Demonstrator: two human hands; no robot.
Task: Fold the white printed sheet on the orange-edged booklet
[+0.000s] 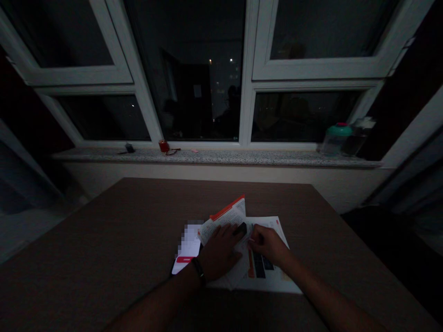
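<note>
Printed booklet, one: lies open on the bench, pictured page exposed. Its leaf, orange-edged, stands slantwise over the booklet's left half; the slant suggests a page folded or turned over.

Left hand: palm down on the booklet's leaf, fingers extended, apparently as a weight to keep the paper from shifting. Dark wristband at its wrist. Small black object at its fingertips, on the booklet; whether gripped, cannot tell.

Right hand: on the booklet, near its middle, fingers curled together, probably for fine control; what they close on, if anything, is too dark to tell. Hands near each other, apart.

Phone, lit: just left of the booklet, perhaps set there for easy viewing.

Bench: wood-toned, under the booklet, giving it flat support.

Windowsill, speckled: beyond the booklet. Red item, beyond and left of the booklet; green-lidded container, beyond and right of it.
</note>
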